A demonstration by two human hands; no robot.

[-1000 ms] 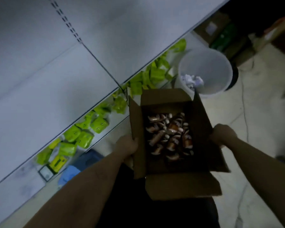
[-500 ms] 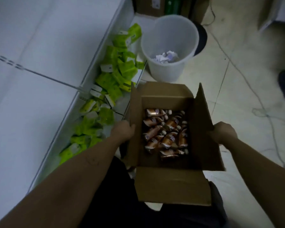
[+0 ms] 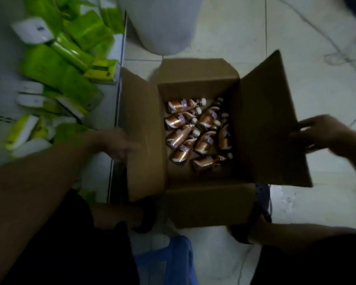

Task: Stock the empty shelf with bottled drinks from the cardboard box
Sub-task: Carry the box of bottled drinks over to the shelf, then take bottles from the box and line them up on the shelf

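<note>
Box (image 3: 199,79) seemingly against left grip (image 3: 115,144), right grip (image 3: 325,133)

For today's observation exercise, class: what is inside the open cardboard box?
Small copper-coloured bottles with pale caps lie loose on their sides, overlapping, on the floor of the cardboard box. Anything beneath them, and the corner shaded by the right flap, cannot be seen.
</note>
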